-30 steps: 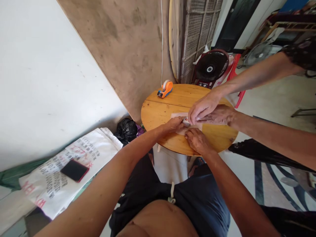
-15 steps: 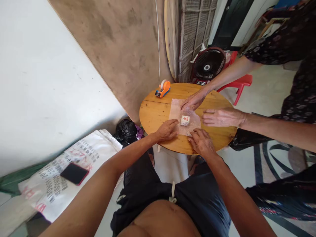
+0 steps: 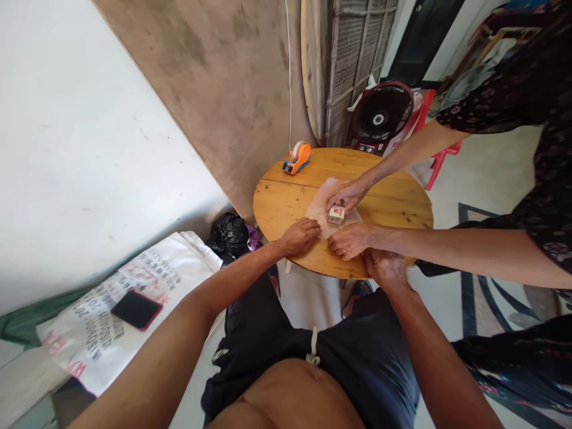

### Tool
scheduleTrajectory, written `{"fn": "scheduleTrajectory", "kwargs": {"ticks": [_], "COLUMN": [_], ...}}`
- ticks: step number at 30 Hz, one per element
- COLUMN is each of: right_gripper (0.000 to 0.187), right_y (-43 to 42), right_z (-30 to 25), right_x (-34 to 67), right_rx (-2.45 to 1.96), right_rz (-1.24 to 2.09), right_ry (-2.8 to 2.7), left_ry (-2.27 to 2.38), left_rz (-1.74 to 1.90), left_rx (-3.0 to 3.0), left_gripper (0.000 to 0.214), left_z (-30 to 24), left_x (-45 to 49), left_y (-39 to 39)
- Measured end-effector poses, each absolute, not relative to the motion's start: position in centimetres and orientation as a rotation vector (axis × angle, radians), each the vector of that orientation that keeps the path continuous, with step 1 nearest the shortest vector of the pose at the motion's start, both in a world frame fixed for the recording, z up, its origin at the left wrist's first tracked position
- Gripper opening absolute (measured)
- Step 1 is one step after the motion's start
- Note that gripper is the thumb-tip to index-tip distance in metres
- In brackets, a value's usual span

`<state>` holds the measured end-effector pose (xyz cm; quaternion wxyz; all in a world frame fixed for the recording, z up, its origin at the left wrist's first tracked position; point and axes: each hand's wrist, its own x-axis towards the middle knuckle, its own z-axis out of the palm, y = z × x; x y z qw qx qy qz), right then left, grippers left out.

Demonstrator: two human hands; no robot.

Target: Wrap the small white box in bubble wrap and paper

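Note:
A small white box with a red print (image 3: 336, 214) stands on a sheet of clear bubble wrap (image 3: 318, 205) on the round wooden table (image 3: 277, 208). My left hand (image 3: 302, 236) rests on the table at the sheet's left edge, fingers stretched and touching it. At the table's front right edge is my right hand (image 3: 388, 269), apart from the box; its fingertips are hidden behind a co-worker's wrist. One co-worker's hand (image 3: 350, 193) is on the box from behind. The co-worker's other hand (image 3: 350, 240) lies at the sheet's near edge, fingers curled.
An orange and blue tape dispenser (image 3: 297, 158) sits at the table's back left. Behind the table are a fan (image 3: 379, 116) and a red chair (image 3: 440, 161). To my left, a phone (image 3: 136, 310) lies on white sacks (image 3: 179, 262), near a black bag (image 3: 227, 233).
The co-worker's near hand has moved left to the sheet's near edge, the far hand onto the box. My right hand has drawn back to the right. The sheet's shape has changed.

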<state>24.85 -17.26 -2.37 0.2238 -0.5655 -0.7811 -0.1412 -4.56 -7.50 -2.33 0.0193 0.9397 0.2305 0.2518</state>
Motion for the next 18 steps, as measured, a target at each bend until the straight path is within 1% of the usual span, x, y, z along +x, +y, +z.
{"fn": "scheduleTrajectory", "kwargs": {"ticks": [4,8,11,13,16,18], "right_gripper": [0.031,0.034,0.037,0.038,0.043,0.044], "right_y": [-18.3,-18.1,-18.1,-18.5,-20.1,-21.6], "right_z": [-2.9,-3.5,-4.0,-4.2,-4.4,-4.7], "right_x": [25.7,25.5,25.3,25.4,26.3,27.3], "right_rx": [-1.619,-1.665,-1.722,-1.735,-1.7,-1.675], "right_rz": [-0.542,-0.565,-0.571,-0.593,-0.604,-0.592], "right_ry": [-2.085,-2.051,-2.008,-1.95,-1.856,-1.794], "left_ry": [0.755,0.838,0.856,0.878,0.891,0.888], "left_rz": [0.763,0.816,0.926,1.03,1.18,1.244], "left_rx": [2.919,2.892,2.872,2.835,2.75,2.686], "left_gripper": [0.024,0.025,0.025,0.029,0.043,0.048], "left_z": [-2.7,-3.2,-3.0,-2.5,-1.8,-1.7], "left_x": [-4.6,-4.3,-4.2,-4.4,-5.5,-6.9], "left_y": [-7.3,-7.0,-7.1,-7.7,-9.5,-11.1]}}
